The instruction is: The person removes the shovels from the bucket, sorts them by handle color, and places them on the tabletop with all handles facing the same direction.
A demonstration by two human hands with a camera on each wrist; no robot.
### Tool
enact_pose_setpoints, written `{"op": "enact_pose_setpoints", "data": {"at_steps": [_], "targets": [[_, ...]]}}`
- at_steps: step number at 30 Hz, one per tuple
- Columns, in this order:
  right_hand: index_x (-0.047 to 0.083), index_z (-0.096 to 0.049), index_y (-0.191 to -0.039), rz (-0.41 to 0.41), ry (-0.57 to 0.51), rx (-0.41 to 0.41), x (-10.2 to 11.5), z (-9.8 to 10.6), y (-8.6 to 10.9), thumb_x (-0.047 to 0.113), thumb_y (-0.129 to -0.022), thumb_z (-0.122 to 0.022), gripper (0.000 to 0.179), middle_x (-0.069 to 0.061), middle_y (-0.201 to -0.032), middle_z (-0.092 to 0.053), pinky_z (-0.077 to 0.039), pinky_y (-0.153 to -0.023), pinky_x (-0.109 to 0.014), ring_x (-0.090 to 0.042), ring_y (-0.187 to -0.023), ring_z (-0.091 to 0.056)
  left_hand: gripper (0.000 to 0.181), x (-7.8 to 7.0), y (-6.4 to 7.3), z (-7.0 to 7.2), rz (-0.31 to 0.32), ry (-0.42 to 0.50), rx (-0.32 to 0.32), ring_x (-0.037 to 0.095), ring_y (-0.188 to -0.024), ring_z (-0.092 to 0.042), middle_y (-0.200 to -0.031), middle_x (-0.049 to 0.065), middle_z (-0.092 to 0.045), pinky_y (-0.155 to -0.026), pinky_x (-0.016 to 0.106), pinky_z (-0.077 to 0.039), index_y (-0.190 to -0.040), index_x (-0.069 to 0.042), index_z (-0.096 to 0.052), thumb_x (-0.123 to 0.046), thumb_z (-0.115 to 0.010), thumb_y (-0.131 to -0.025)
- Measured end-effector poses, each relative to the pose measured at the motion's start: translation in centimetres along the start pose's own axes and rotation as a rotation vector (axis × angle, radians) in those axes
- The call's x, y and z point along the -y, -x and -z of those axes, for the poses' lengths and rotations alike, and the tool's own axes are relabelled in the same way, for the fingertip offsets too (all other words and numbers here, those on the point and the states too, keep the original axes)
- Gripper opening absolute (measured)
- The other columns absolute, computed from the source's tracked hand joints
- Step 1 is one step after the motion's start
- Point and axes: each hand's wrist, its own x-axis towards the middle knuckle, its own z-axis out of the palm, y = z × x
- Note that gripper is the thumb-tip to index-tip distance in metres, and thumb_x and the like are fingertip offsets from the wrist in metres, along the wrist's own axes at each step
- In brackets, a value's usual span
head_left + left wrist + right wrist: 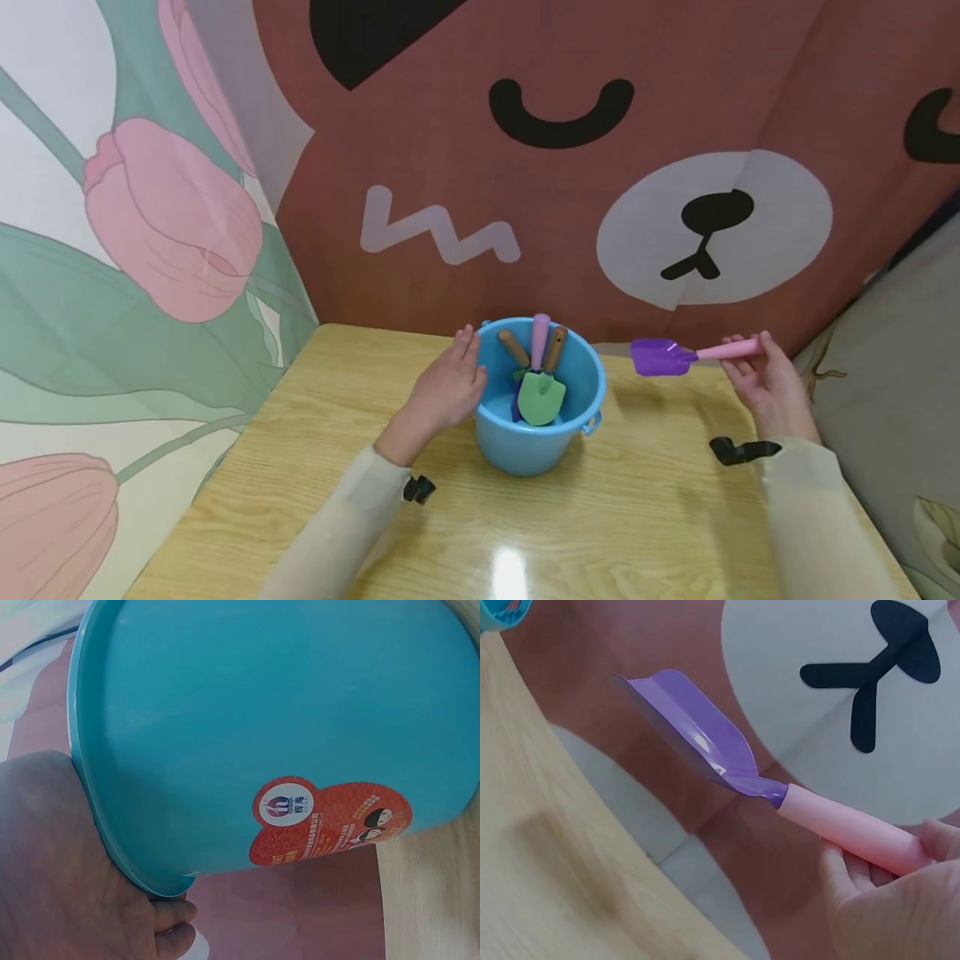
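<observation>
A blue bucket stands on the table, with a red sticker on its side in the left wrist view. Inside lean a green trowel, a pink handle and two brown handles; what those handles belong to is partly hidden. My left hand rests against the bucket's left rim, its fingers extended. Out to the right, my right hand holds a small purple shovel by the end of its pink handle. The shovel is in the air, blade pointing left towards the bucket.
The wooden table ends behind the bucket at a hanging cloth with a bear print. A tulip-print cloth hangs on the left. Grey fabric borders the table's right side.
</observation>
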Motion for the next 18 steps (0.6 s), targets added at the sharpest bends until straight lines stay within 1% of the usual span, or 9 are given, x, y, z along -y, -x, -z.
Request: {"op": "enact_pose_setpoints", "data": {"at_steps": [3,6,9,11,14,18], "targets": [[0.016,-0.062,-0.112,0.001,0.007,-0.023,-0.1,0.6,-0.4,0.021,-0.099,-0.064,0.014,-0.018,-0.096,-0.071,-0.044,-0.112,-0.038,-0.031,-0.095,-0.072,0.064,0.0,-0.1,0.0,0.000,-0.007,0.005,0.027,-0.157,-0.009,-0.170,0.013,-0.013,-0.124,0.045,-0.022,-0.161,-0.002,-0.019,-0.038,-0.032,-0.109],[0.014,-0.063,-0.108,-0.015,-0.017,-0.038,-0.1,0.9,-0.6,0.020,-0.098,-0.066,0.012,-0.017,-0.095,-0.071,-0.040,-0.114,-0.037,-0.032,-0.094,-0.073,0.064,0.0,-0.2,0.1,-0.002,-0.011,0.005,0.027,-0.157,-0.009,-0.169,0.014,-0.013,-0.124,0.045,-0.022,-0.161,-0.002,-0.019,-0.037,-0.031,-0.109],[0.012,-0.063,-0.105,-0.031,-0.033,-0.036,-0.1,1.2,-0.8,0.020,-0.098,-0.065,0.011,-0.016,-0.096,-0.071,-0.038,-0.115,-0.036,-0.032,-0.094,-0.073,0.064,0.0,-0.2,0.2,-0.002,-0.009,0.004,0.027,-0.157,-0.010,-0.170,0.014,-0.013,-0.124,0.046,-0.022,-0.161,-0.002,-0.018,-0.037,-0.031,-0.109],[0.013,-0.062,-0.108,-0.033,-0.032,-0.035,-0.2,1.5,-0.9,0.020,-0.099,-0.064,0.011,-0.015,-0.097,-0.070,-0.037,-0.116,-0.035,-0.031,-0.096,-0.072,0.064,-0.1,-0.2,0.2,0.001,-0.008,0.002,0.027,-0.157,-0.010,-0.170,0.014,-0.013,-0.124,0.046,-0.022,-0.161,-0.002,-0.018,-0.037,-0.031,-0.109],[0.018,-0.061,-0.114,-0.030,-0.011,-0.051,-0.2,2.1,-1.1,0.021,-0.098,-0.065,0.016,-0.012,-0.100,-0.069,-0.039,-0.115,-0.035,-0.026,-0.101,-0.071,0.064,-0.1,-0.2,0.2,0.006,-0.004,0.002,0.027,-0.157,-0.010,-0.170,0.013,-0.013,-0.124,0.046,-0.021,-0.161,-0.003,-0.019,-0.037,-0.032,-0.109],[0.021,-0.061,-0.116,-0.040,-0.023,-0.057,-0.3,2.9,-1.2,0.020,-0.098,-0.066,0.019,-0.011,-0.100,-0.068,-0.039,-0.115,-0.034,-0.025,-0.101,-0.070,0.065,-0.1,-0.1,0.1,0.013,-0.010,0.008,0.027,-0.157,-0.010,-0.170,0.011,-0.012,-0.123,0.046,-0.023,-0.161,-0.004,-0.019,-0.039,-0.032,-0.108]]}}
